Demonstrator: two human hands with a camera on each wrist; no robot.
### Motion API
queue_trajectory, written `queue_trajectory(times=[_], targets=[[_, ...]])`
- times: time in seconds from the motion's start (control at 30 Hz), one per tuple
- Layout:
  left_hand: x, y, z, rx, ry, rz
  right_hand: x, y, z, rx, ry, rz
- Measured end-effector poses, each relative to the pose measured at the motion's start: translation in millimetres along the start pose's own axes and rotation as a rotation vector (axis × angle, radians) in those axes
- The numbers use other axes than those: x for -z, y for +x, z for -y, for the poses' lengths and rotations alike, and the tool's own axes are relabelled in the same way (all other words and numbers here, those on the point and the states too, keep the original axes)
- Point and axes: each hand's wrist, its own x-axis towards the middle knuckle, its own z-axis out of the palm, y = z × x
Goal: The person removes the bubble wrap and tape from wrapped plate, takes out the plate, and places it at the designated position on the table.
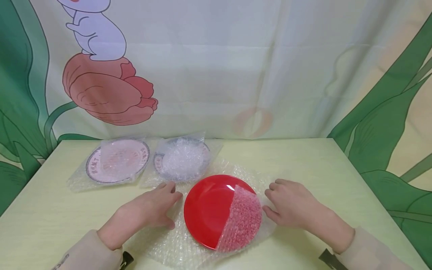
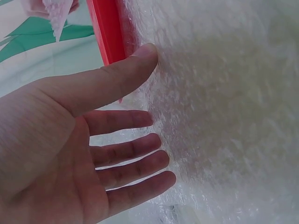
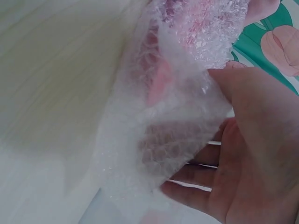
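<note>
A red plate (image 1: 207, 210) lies on a sheet of bubble wrap (image 1: 168, 247), with a flap of the wrap folded over its right part. Left of the plate, my left hand (image 1: 152, 206) has its fingers spread and fairly straight, fingertips right at the wrap in the left wrist view. My right hand (image 1: 291, 202) is at the plate's right edge. In the right wrist view, its fingers reach behind a raised piece of clear bubble wrap (image 3: 173, 116) and show through it, while the thumb lies at the wrap's edge, well apart from the fingers.
Two patterned plates wrapped in bubble wrap lie toward the back of the table: a larger plate (image 1: 118, 161) at left and a smaller plate (image 1: 182, 159) beside it. Behind the table (image 1: 320, 165) hangs a printed curtain (image 1: 216, 75).
</note>
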Motion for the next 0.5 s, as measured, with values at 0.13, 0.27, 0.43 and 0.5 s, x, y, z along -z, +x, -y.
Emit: queue_trajectory(times=[0.13, 0.27, 0.43, 0.5], targets=[[0.3, 0.2, 0.0, 0.002, -0.003, 0.003, -1, -1, -4, -0.001, 0.089, 0.036], [0.2, 0.4, 0.4, -0.001, -0.003, 0.004, -4, -2, -9, -0.017, 0.204, 0.078], [-0.3, 0.3, 0.9, 0.003, -0.009, 0.007, -9, -3, -16, -0.002, 0.306, 0.120], [-0.4, 0.2, 1.0, 0.005, -0.011, 0.009, -11, -2, -19, 0.013, 0.344, 0.121]])
